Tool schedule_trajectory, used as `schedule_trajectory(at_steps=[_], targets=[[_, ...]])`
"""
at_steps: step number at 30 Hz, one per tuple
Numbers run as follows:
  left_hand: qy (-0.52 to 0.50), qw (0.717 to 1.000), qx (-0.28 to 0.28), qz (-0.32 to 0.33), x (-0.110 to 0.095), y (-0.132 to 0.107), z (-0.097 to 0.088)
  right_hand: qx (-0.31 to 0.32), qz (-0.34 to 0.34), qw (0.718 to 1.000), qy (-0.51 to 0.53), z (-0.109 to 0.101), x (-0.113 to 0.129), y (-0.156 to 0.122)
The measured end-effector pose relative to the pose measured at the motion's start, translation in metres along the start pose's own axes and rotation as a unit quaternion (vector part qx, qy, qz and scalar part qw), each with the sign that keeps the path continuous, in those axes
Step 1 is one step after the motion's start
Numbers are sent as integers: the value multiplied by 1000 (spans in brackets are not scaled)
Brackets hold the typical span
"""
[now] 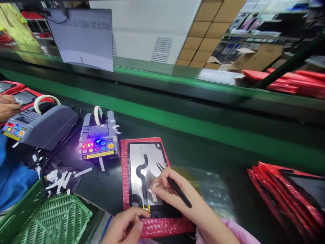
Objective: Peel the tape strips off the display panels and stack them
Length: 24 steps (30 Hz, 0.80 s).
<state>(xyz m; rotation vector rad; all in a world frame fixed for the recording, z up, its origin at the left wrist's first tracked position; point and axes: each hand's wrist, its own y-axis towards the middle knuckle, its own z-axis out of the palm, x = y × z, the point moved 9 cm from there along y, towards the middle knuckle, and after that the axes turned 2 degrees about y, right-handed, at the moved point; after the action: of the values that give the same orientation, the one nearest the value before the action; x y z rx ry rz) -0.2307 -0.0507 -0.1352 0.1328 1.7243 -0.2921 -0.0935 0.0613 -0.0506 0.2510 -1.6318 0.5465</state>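
Note:
A flat panel with a silvery back and a black flex cable point(146, 176) lies on a red bubble-wrap sheet point(125, 159) in front of me. My right hand point(175, 193) holds black tweezers point(174, 184), their tips pointing up-left over the panel, while its fingertips press on the panel's lower middle. My left hand point(125, 225) rests curled at the panel's bottom edge, fingertips touching near a small yellow tab point(146, 207).
A tape dispenser with lit buttons point(99, 139) stands left of the panel, a larger grey one point(38, 123) farther left, where another person's hand point(8, 106) works. Green crate point(53, 217) bottom left. Red bubble-wrapped stacks point(286, 193) at right. A green conveyor point(177, 112) runs behind.

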Motion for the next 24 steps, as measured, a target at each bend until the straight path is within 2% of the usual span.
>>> schedule_trajectory(at_steps=[2, 6, 9, 12, 15, 16, 18, 21, 24], targets=[[-44, 999, -10, -21, -1, 7, -2, 16, 5, 999, 34, 8, -2, 3], [-156, 987, 17, -45, -10, 26, 12, 31, 8, 997, 67, 18, -14, 0], [-214, 974, -1, -71, -8, 35, 18, 42, 13, 996, 75, 22, -21, -3], [-212, 974, -32, -76, 1, 34, 17, 43, -5, 999, 23, 24, -23, -4], [-219, 970, -70, -73, 15, 24, 2, 28, -48, 996, -66, 20, -23, -6], [-231, 965, -95, -82, 21, 18, -8, 15, -62, 994, -91, 16, -24, -6], [-243, 945, -193, -108, 34, 0, -41, -11, -80, 989, -123, 6, -28, -8], [-203, 891, -387, -123, 45, -45, -109, -24, -95, 984, -152, -11, -38, -11], [-150, 835, -520, -100, 44, -93, -168, -18, -106, 980, -168, -24, -48, -14]])
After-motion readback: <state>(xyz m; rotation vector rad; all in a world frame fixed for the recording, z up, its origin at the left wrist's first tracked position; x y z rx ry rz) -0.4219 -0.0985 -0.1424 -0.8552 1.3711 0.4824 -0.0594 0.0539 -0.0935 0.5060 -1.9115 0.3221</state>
